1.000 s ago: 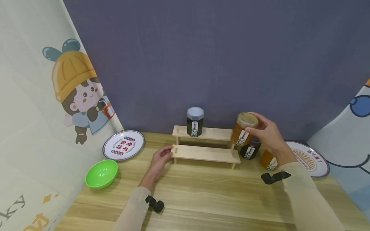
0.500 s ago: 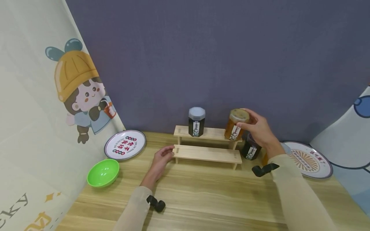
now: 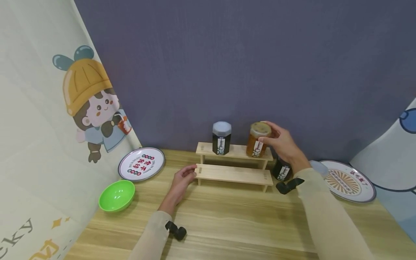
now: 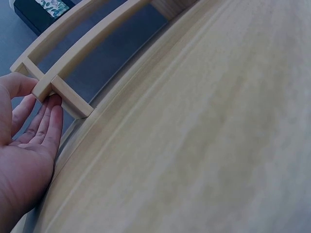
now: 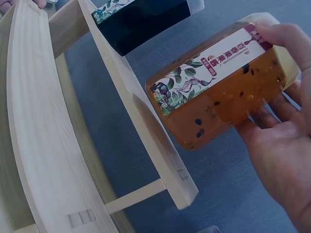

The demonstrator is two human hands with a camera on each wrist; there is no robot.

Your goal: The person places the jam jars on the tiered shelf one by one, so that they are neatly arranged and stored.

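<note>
My right hand (image 3: 280, 145) grips an orange jam jar (image 3: 255, 145) near its lid, at the right part of the upper step of a two-tier wooden rack (image 3: 234, 173). In the right wrist view the jam jar (image 5: 218, 82) shows dark seeds and a white label, its base right at the shelf edge. A dark jar (image 3: 221, 139) with a pale lid stands on the left half of the same step. My left hand (image 3: 180, 182) pinches the left end of the lower step; the left wrist view shows thumb and fingers around the wooden end (image 4: 43, 87).
Another dark jar (image 3: 282, 171) stands on the table right of the rack, partly behind my right wrist. A pale lid (image 3: 319, 168) shows past the sleeve, beside a patterned plate (image 3: 360, 180). At left are a second plate (image 3: 141, 164) and a green bowl (image 3: 116, 196).
My right hand has carried the orange jam jar leftward from the rack's right end to over the upper step, and the jar has become more upright. My left hand stays at the rack.
</note>
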